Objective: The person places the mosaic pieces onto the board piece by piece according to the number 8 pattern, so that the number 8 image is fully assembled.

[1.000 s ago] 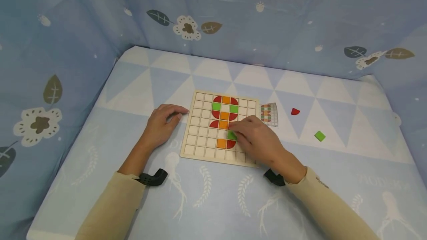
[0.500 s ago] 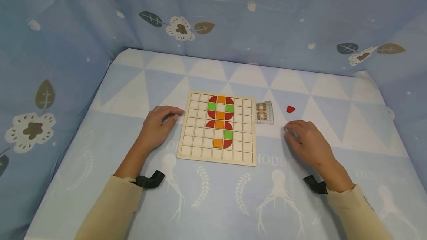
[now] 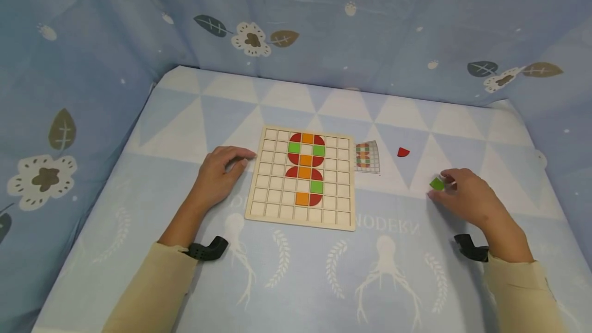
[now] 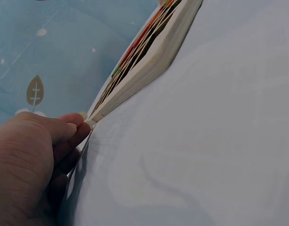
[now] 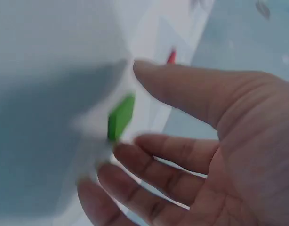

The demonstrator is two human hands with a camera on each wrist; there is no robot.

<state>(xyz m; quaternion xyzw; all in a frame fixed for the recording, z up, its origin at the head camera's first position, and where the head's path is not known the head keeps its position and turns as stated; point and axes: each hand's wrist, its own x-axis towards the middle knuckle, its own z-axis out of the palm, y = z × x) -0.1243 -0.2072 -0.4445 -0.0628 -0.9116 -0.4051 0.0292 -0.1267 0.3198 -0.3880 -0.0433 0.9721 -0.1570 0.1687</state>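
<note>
A wooden grid board (image 3: 277,183) lies in the middle of the head view, with red, orange and green tiles in some of its squares. My left hand (image 3: 219,176) rests at the board's left edge; in the left wrist view its fingertips (image 4: 81,125) touch the corner. To the right, a loose green square tile (image 3: 437,184) lies on the cloth. My right hand (image 3: 472,197) is around it, thumb on the near side and fingers on the far side. In the right wrist view thumb and fingers stand apart, with the green tile between them, not pinched.
A small printed pattern card (image 3: 367,157) lies against the board's right edge. Behind and left of the green tile is a red quarter-round tile (image 3: 403,152). Patterned cloth covers the table (image 3: 305,276), and a blue curtain (image 3: 351,55) hangs behind it.
My right hand has left the board and moved right to the loose green tile. A red quarter-round tile shows in the square where its fingers were. My left hand stays by the board.
</note>
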